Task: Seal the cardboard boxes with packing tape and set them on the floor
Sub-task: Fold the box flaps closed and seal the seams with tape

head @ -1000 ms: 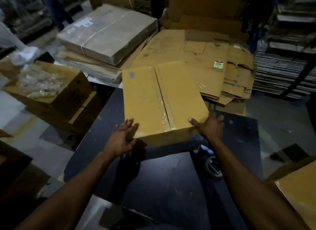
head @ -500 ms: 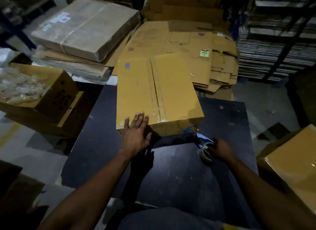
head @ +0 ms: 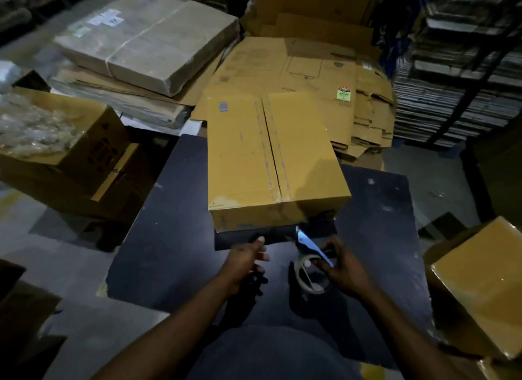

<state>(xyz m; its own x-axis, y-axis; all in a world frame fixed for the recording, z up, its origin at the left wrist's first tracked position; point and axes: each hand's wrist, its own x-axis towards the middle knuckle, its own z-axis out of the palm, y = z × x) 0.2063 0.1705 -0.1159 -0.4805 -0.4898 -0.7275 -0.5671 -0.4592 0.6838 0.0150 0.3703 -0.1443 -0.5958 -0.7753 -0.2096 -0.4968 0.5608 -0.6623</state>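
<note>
Open box on the left: a brown box (head: 60, 142) full of clear plastic stuff sits off the bench, well apart from the work.
Bench: the dark bench (head: 175, 238) carries the box to be sealed.
Box: the cardboard box (head: 271, 159) lies flat in the middle of the bench, far side hanging over the edge. Its two top flaps meet in a line down the middle. I cannot tell if that line has fresh tape on it.
Left hand: the left hand (head: 248, 259) hovers just before the box, fingers loosely bent, holding nothing.
Tape: the tape holder (head: 310, 263) with its clear roll is near the front edge of the box, its blue part pointing up at the box.
Right hand: the right hand (head: 343, 269) grips the tape holder.
Box on the right: another brown box (head: 480, 283) sits at the edge of the picture, cut off.
What could go wrong: the tape may stick crooked or wrinkle if it starts off the middle line. The box may slide away if no hand holds it down.
Hard to see: the room is dark. The loose end of the tape and the right fingers are hard to make out.
</note>
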